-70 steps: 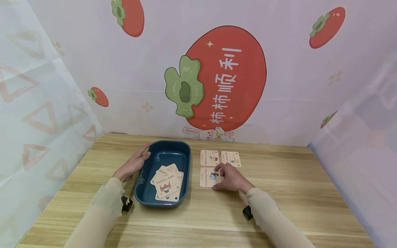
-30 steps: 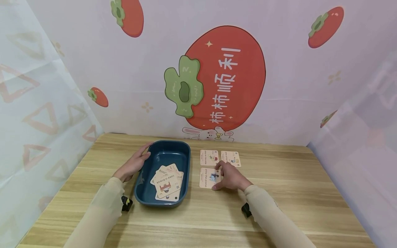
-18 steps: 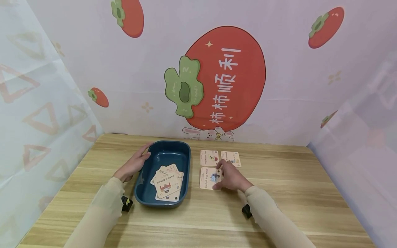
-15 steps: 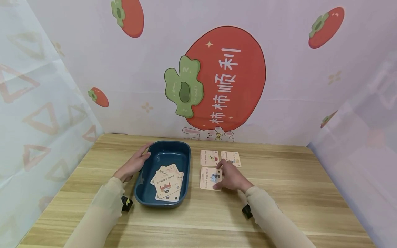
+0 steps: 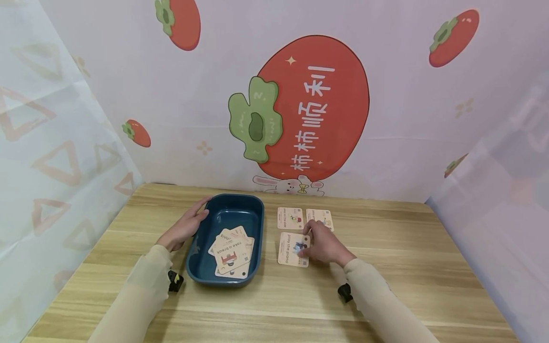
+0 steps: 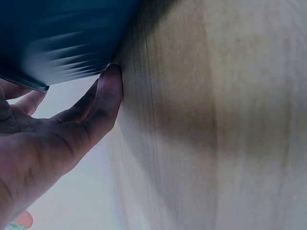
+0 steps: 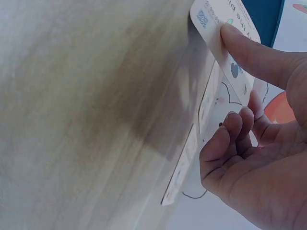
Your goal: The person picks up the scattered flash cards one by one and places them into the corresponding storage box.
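In the head view my right hand (image 5: pixel 322 243) pinches a square picture card (image 5: pixel 288 248) printed "play the piano" by its right edge. The right wrist view has the thumb on the printed face of this card (image 7: pixel 225 36), which is tilted and raised off the table. My left hand (image 5: pixel 185 228) rests along the left side of a dark blue tray (image 5: pixel 262 224), fingers fairly straight. Low on the outer wall of the tray (image 6: pixel 62 43), one fingertip touches near the tabletop in the left wrist view. Several overlapping cards (image 5: pixel 233 252) lie inside, "take a break" on top.
Behind the held card, a "play on the slide" card (image 5: pixel 289 218) and another picture card (image 5: pixel 320 218) lie flat side by side. The wooden table (image 5: pixel 386 267) meets a persimmon-print backdrop (image 5: pixel 326 95) at its back, with printed sheets at both sides.
My right hand has picked up the piano card from the table, and the card has shifted slightly right and toward me. The left hand and tray have stayed put.
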The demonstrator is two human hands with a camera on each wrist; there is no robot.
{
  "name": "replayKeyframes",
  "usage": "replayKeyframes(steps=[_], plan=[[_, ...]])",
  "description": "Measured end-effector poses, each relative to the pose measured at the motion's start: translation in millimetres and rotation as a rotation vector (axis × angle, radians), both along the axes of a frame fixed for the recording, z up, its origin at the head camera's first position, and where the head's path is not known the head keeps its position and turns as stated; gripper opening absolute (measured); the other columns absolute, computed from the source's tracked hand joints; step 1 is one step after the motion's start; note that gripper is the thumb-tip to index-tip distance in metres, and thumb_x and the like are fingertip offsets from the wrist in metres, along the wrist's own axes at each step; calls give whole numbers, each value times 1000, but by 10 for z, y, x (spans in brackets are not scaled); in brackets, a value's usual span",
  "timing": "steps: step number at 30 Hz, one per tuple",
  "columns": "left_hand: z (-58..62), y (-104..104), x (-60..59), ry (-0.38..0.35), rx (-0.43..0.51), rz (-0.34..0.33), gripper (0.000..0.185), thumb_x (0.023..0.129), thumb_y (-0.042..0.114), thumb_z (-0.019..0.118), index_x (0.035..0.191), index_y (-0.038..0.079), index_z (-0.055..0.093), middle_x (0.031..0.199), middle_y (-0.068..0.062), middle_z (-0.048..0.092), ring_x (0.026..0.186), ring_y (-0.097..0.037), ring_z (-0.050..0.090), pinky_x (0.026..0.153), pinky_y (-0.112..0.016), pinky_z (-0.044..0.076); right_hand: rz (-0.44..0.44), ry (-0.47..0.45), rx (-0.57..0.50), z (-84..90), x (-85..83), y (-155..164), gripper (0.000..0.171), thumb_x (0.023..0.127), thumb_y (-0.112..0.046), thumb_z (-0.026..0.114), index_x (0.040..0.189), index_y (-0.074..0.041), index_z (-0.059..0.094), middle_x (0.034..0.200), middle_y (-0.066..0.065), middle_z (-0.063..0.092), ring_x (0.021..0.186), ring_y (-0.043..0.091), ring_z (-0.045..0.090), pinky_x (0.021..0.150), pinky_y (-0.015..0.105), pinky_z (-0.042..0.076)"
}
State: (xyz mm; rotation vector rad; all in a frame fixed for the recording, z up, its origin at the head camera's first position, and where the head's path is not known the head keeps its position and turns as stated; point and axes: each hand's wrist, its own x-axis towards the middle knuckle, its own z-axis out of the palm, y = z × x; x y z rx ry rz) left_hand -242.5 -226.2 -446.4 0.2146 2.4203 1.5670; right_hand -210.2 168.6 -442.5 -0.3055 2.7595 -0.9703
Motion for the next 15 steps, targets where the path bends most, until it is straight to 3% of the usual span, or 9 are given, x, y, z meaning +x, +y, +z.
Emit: replayKeyframes(steps=[15], plan=[[6, 7, 7, -3, 3, -5, 55, 113, 21, 31, 164, 14, 13, 167, -22, 8, 147, -50, 24, 116, -65, 22, 75, 11, -32, 118, 46, 100, 27, 86, -14, 83, 90, -8, 57, 77, 4, 45, 72, 18, 43, 64, 32, 34]])
